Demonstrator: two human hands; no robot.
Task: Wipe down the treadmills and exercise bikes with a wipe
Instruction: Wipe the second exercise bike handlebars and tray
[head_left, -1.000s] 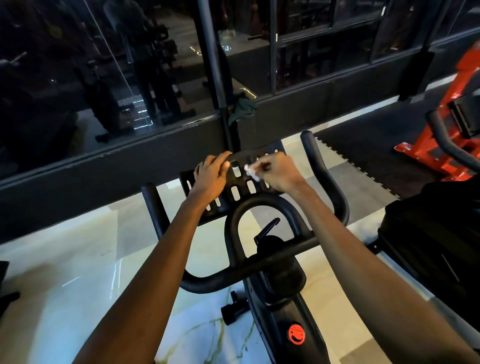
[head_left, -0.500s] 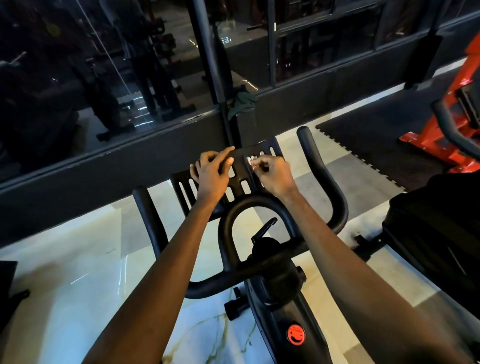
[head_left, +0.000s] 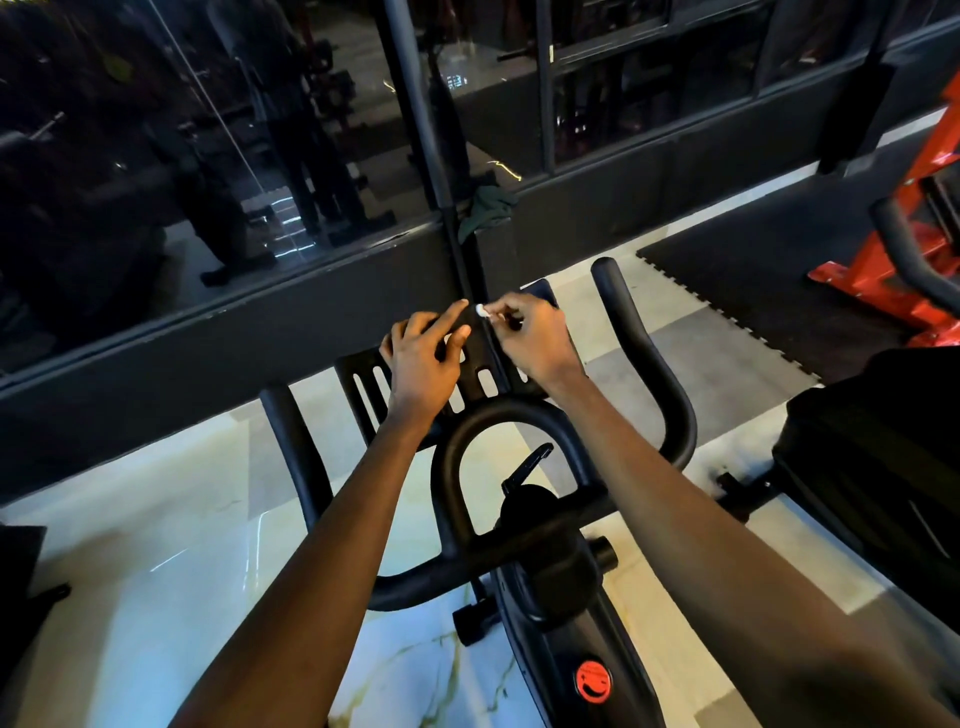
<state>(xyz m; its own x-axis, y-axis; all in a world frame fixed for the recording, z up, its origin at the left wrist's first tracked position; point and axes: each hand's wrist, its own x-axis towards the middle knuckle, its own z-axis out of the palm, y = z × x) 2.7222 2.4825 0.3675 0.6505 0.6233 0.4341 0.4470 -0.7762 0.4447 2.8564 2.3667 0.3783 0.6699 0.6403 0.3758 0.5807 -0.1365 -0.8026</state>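
Note:
A black exercise bike (head_left: 550, 566) stands below me, its handlebars curving to both sides. At the front sits its slotted black console tray (head_left: 363, 384). My right hand (head_left: 535, 338) pinches a small white wipe (head_left: 482, 310) at the tray's far edge. Just left of it, my left hand (head_left: 423, 358) rests on the tray with its fingers stretched toward the wipe. Much of the tray is hidden by both hands.
A dark low wall with glass panels (head_left: 208, 332) runs right behind the bike; a green cloth (head_left: 488, 210) hangs on it by a black post. A red machine (head_left: 904, 270) stands on a black mat at right. Black equipment (head_left: 872, 457) sits close at right. The floor is pale marble.
Both hands have slid toward the tray's far edge, and the right hand has lifted the wipe clear of the slots. My view has tilted slightly.

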